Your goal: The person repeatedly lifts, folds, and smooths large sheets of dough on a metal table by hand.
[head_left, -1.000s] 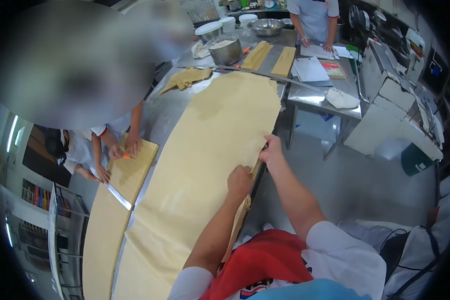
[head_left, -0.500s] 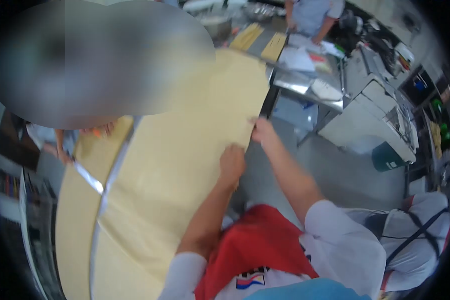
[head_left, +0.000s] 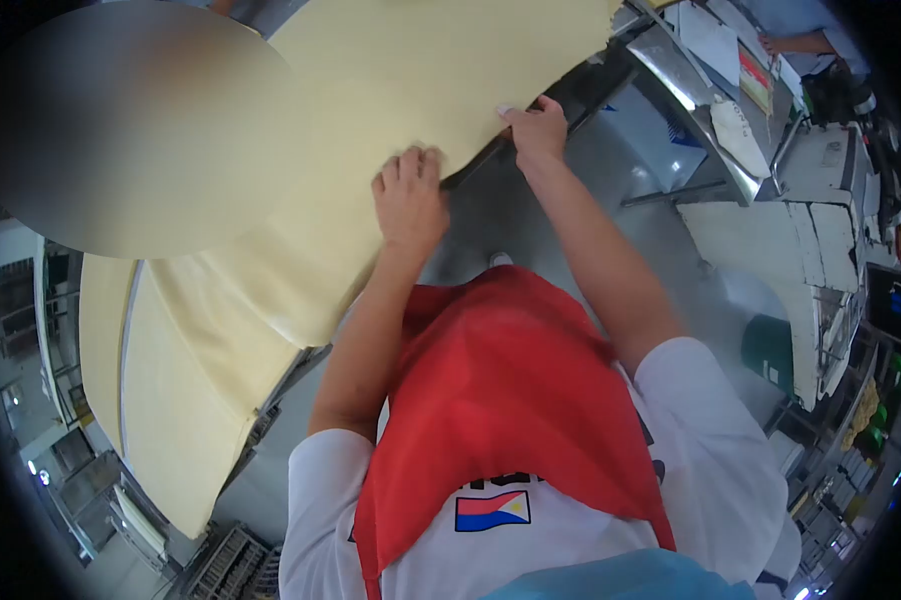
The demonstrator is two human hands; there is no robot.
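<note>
Head view: left hand (head_left: 410,205) palm-down on dough (head_left: 370,90)

White short-sleeved top (head_left: 715,440); red cloth (head_left: 510,390) in front; red-and-blue flag print (head_left: 485,512); light-blue fabric (head_left: 620,578).

Now a smooth, matt surface is shown by the dough sheet (head_left: 400,90), glossy metal by the side table (head_left: 662,78), matt cloth by the red apron (head_left: 500,400)
</note>
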